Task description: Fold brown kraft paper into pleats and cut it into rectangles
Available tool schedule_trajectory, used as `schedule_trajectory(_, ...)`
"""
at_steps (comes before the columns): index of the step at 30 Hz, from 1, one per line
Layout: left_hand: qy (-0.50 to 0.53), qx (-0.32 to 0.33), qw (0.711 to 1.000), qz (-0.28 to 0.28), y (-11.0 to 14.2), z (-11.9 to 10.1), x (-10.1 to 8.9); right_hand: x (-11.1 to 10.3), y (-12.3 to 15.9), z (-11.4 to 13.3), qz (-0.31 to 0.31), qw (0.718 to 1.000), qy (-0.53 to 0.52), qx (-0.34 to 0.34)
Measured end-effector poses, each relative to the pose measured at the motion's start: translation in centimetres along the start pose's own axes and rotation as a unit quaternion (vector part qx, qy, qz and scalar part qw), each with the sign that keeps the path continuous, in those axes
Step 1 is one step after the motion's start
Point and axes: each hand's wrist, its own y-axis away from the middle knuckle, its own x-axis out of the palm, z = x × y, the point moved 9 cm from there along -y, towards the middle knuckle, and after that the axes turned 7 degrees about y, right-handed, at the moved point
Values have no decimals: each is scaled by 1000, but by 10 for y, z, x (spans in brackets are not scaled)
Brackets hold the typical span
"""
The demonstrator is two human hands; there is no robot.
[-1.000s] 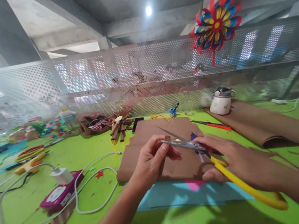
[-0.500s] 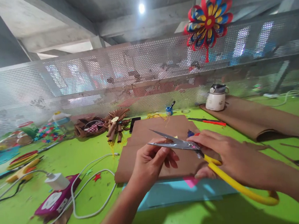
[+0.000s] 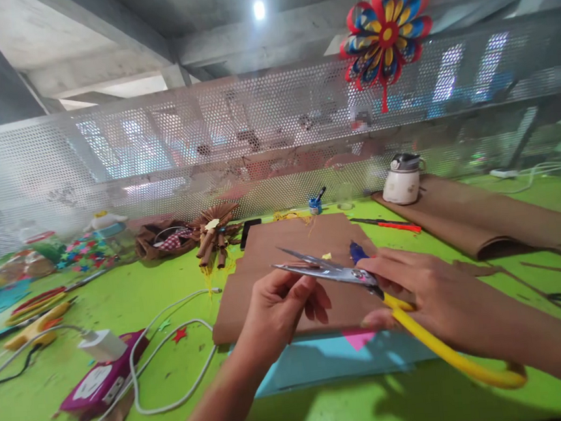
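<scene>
In the head view, yellow-handled scissors (image 3: 325, 272) are in my right hand (image 3: 427, 283), with fingers around the grip and the blades pointing left, slightly apart. My left hand (image 3: 286, 305) is pinched closed directly below the blade tips; whatever lies between its fingers is too small or hidden to make out. Both hands are over a stack of folded brown paper (image 3: 249, 305), which lies on light blue sheets (image 3: 294, 366) with a pink piece (image 3: 358, 340) at their edge. A small yellow scrap (image 3: 326, 256) and a dark blue object (image 3: 357, 252) rest on the brown paper.
A purple power strip (image 3: 104, 383) with a white charger (image 3: 103, 344) and looping cable is at left, near several tools (image 3: 39, 317). Rolled paper crafts (image 3: 209, 243) stand behind. A white bottle (image 3: 402, 181) sits on brown paper (image 3: 487, 212) at right, beside a red-handled cutter (image 3: 400, 226).
The scissor blades have come a little closer together. Both hands stay in nearly the same place, and the whole view has shifted slightly.
</scene>
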Motion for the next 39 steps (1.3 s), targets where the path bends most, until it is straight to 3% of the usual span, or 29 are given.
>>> schedule_trajectory(6, 6, -6, 1000, 11, 1, 3, 2, 3, 3, 1, -6, 1000, 22, -12)
schedule_trajectory(12, -1, -20, 1000, 12, 2, 10, 1, 1, 5, 1, -49, 997, 39, -40)
schedule_trajectory(19, 34, -27, 999, 10, 1, 12, 6, 6, 0, 1, -35, 999, -5, -28)
schedule_trajectory(28, -24, -34, 999, 19, 4, 10, 8, 3, 2, 5, -38, 998, -1, -47)
schedule_trajectory(33, 39, -49, 998, 0, 3, 16, 5, 4, 6, 1, -57, 997, -23, -51)
schedule_trajectory(36, 73, -49, 996, -2, 1, 19, 4, 0, 4, -7, -64, 997, -28, -34)
schedule_trajectory(39, 69, -30, 997, 13, -1, 18, 5, -2, -4, -39, -54, 998, 13, 40)
